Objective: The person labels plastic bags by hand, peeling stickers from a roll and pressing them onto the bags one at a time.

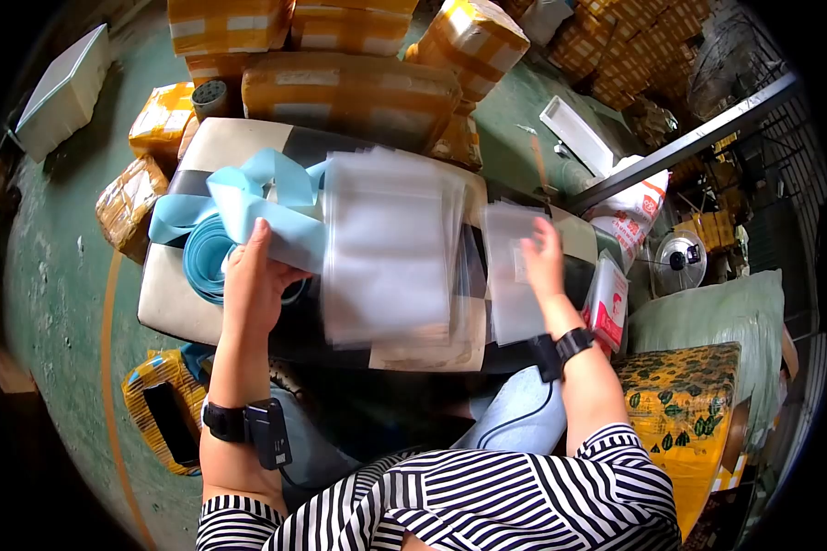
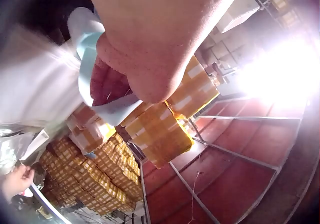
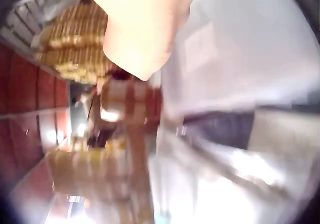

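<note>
My left hand (image 1: pixel 253 280) pinches a light blue ribbon (image 1: pixel 289 241) between thumb and fingers. The ribbon loops loosely at the upper left, and more of it lies coiled beside the hand; in the left wrist view, a ribbon band (image 2: pixel 86 79) curves around the fingers. Right of that hand lies a large stack of translucent plastic bags (image 1: pixel 390 248). Blurred, my right hand (image 1: pixel 546 262) is over the right edge of a smaller stack of clear bags (image 1: pixel 510 298), its fingers loosely extended. In the right wrist view, clear plastic (image 3: pixel 240 49) spreads beside this hand (image 3: pixel 142 39).
The bags lie on a black-and-cream padded surface (image 1: pixel 239 138). Taped cartons (image 1: pixel 349 96) stand behind it, with a grey tape roll (image 1: pixel 209 95) near them. At the right are a red-and-white box (image 1: pixel 606 303), a metal post (image 1: pixel 689 142) and a fan (image 1: pixel 680 260).
</note>
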`<state>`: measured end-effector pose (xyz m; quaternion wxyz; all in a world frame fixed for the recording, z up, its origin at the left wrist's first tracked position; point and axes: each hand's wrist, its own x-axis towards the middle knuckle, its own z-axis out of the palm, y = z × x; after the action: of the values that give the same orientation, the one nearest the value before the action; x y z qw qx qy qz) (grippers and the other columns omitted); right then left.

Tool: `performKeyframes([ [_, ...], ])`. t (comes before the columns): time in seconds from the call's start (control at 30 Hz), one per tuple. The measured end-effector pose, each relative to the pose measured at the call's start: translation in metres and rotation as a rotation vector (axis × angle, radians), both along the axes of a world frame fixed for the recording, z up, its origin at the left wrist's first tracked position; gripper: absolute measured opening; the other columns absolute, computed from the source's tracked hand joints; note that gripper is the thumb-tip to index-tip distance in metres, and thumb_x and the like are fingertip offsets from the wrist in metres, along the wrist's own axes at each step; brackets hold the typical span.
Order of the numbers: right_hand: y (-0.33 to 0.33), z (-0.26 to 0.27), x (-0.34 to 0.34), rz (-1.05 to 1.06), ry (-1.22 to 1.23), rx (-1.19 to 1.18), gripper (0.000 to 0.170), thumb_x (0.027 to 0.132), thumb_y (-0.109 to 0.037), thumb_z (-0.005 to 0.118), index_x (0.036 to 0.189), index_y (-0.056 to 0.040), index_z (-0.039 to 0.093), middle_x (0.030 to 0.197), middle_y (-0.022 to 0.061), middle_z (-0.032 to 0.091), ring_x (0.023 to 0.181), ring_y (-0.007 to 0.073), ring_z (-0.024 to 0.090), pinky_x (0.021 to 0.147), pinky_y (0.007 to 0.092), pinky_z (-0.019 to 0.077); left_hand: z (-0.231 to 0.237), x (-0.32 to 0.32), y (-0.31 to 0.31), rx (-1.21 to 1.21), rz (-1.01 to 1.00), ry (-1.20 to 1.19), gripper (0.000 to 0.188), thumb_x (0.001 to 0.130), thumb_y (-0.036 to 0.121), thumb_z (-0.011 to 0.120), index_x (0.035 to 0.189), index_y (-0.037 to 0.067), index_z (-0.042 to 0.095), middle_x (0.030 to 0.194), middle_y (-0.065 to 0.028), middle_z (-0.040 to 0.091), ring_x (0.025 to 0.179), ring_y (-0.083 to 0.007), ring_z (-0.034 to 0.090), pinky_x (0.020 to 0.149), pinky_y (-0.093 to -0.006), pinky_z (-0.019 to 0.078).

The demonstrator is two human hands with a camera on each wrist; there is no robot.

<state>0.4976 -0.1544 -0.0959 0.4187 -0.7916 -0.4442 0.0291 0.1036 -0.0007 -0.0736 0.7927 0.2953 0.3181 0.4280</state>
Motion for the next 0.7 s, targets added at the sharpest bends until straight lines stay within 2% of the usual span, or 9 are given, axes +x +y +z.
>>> performKeyframes([
  [0.1, 0.039, 0.033, -0.123, 0.618, 0.104, 0.026, 0.057, 0.076, -0.011, 0.063, 0.127, -0.0046, 0.037, 0.122, 0.0074, 0.047, 0.113, 0.0194, 0.043, 0.098, 0.0322, 0.0306, -0.001, 0.000, -0.005, -0.074, -0.126, -0.117, 0.042, 0.087, 0.034, 0.046, 0.111, -0.001, 0.045, 0.093, -0.0136, 0.060, 0.077, -0.0255, 0.063, 0.061, -0.0387, 0.0537],
  [0.27, 0.071, 0.051, -0.224, 1.035, 0.489, -0.258, 0.060, 0.073, -0.003, 0.065, 0.127, -0.0051, 0.038, 0.126, 0.0064, 0.044, 0.119, 0.0177, 0.038, 0.100, 0.0320, 0.0269, 0.004, -0.004, -0.009, -0.180, -0.160, -0.272, 0.037, 0.088, 0.030, 0.046, 0.110, 0.000, 0.045, 0.093, -0.0112, 0.058, 0.077, -0.0235, 0.061, 0.058, -0.0356, 0.0522],
  [0.37, 0.084, 0.033, -0.223, 1.017, 0.585, -0.088, 0.054, 0.073, 0.002, 0.062, 0.123, -0.0049, 0.043, 0.125, 0.0063, 0.045, 0.117, 0.0170, 0.039, 0.099, 0.0317, 0.0273, 0.013, -0.011, -0.005, -0.196, -0.110, -0.307, 0.038, 0.088, 0.030, 0.045, 0.112, 0.000, 0.043, 0.097, -0.0111, 0.056, 0.081, -0.0239, 0.059, 0.062, -0.0379, 0.0508],
  [0.4, 0.083, 0.055, -0.244, 0.838, 0.687, 0.072, 0.044, 0.072, 0.002, 0.063, 0.113, -0.0040, 0.051, 0.119, 0.0067, 0.050, 0.111, 0.0172, 0.045, 0.094, 0.0281, 0.0336, 0.013, -0.013, -0.004, -0.205, -0.125, -0.305, 0.039, 0.088, 0.030, 0.045, 0.112, 0.000, 0.043, 0.098, -0.0110, 0.055, 0.082, -0.0240, 0.059, 0.063, -0.0386, 0.0503],
  [0.5, 0.089, 0.052, -0.237, 0.931, 0.587, -0.047, 0.040, 0.073, 0.000, 0.063, 0.111, -0.0040, 0.052, 0.117, 0.0062, 0.051, 0.111, 0.0172, 0.045, 0.094, 0.0285, 0.0339, 0.008, -0.011, -0.005, -0.220, -0.190, -0.277, 0.041, 0.088, 0.031, 0.045, 0.115, 0.000, 0.040, 0.098, -0.0109, 0.055, 0.083, -0.0235, 0.058, 0.062, -0.0383, 0.0496],
  [0.53, 0.089, 0.058, -0.239, 0.932, 0.553, -0.074, 0.031, 0.075, -0.003, 0.064, 0.104, -0.0030, 0.056, 0.105, 0.0058, 0.057, 0.100, 0.0141, 0.050, 0.089, 0.0267, 0.0374, 0.021, -0.007, -0.009, -0.264, -0.085, -0.238, 0.040, 0.089, 0.035, 0.042, 0.106, -0.001, 0.048, 0.090, -0.0091, 0.057, 0.080, -0.0213, 0.057, 0.063, -0.0349, 0.0476],
  [0.63, 0.089, 0.060, -0.239, 0.757, 0.663, -0.111, 0.018, 0.077, -0.006, 0.063, 0.094, -0.0015, 0.058, 0.090, 0.0039, 0.060, 0.086, 0.0101, 0.052, 0.080, 0.0242, 0.0409, 0.011, -0.013, -0.001, 0.066, -0.163, -0.241, 0.046, 0.090, 0.042, 0.037, 0.094, 0.000, 0.055, 0.082, -0.0063, 0.057, 0.074, -0.0175, 0.054, 0.064, -0.0293, 0.0434],
  [0.67, 0.089, 0.063, -0.240, 0.703, 0.606, -0.098, 0.011, 0.080, -0.009, 0.061, 0.087, -0.0007, 0.058, 0.081, 0.0013, 0.059, 0.077, 0.0078, 0.050, 0.074, 0.0228, 0.0418, 0.011, -0.010, -0.007, 0.360, -0.049, -0.029, 0.053, 0.090, 0.046, 0.032, 0.080, 0.001, 0.057, 0.076, -0.0036, 0.054, 0.070, -0.0148, 0.050, 0.066, -0.0266, 0.0394],
  [0.7, 0.089, 0.065, -0.239, 0.710, 0.606, -0.126, 0.012, 0.080, -0.009, 0.061, 0.088, -0.0008, 0.058, 0.081, 0.0012, 0.059, 0.077, 0.0080, 0.050, 0.074, 0.0231, 0.0419, 0.014, -0.009, -0.008, 0.525, -0.032, 0.110, 0.045, 0.090, 0.041, 0.038, 0.080, 0.001, 0.056, 0.072, -0.0016, 0.052, 0.067, -0.0103, 0.048, 0.062, -0.0236, 0.0384],
])
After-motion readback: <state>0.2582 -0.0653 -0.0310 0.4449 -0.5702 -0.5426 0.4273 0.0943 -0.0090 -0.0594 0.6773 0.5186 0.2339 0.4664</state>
